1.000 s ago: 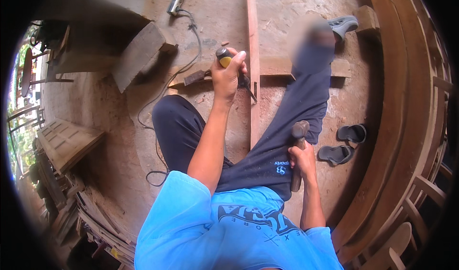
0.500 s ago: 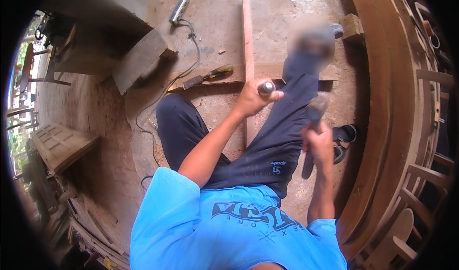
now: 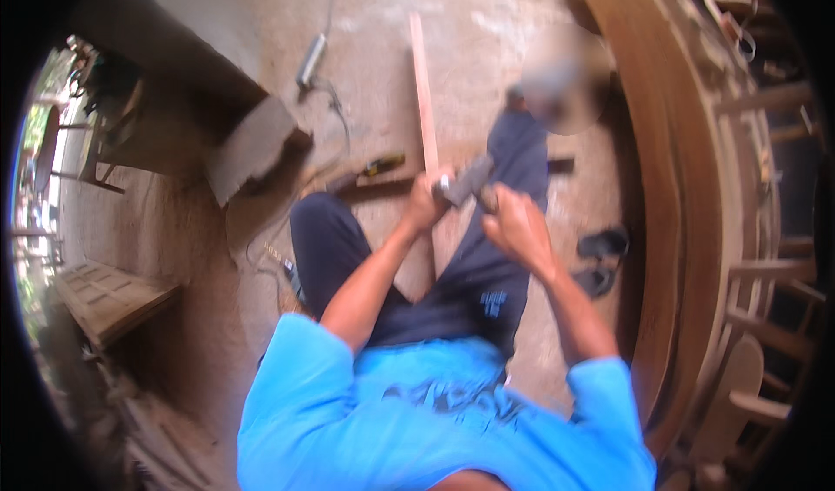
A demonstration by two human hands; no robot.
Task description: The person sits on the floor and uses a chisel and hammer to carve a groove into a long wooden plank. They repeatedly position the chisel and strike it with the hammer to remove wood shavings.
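Both hands [image 3: 518, 227] blur, the hammer [image 3: 472, 180] partly hiding what seems a handle [image 3: 443, 184].

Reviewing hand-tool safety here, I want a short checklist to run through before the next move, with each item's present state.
1. Hammer gripped by its handle in the right hand: ok.
2. Metal-capped tool held in the left hand: ok.
3. Tool's lower tip set on the wooden strip: cannot tell, it is hidden.
4. Left fingers clear of the hammer head: cannot tell, they are close together and blurred.
5. Gloves worn: not ok, both hands are bare.
6. Yellow-and-black handle apart from both hands: ok, it lies left of the strip.
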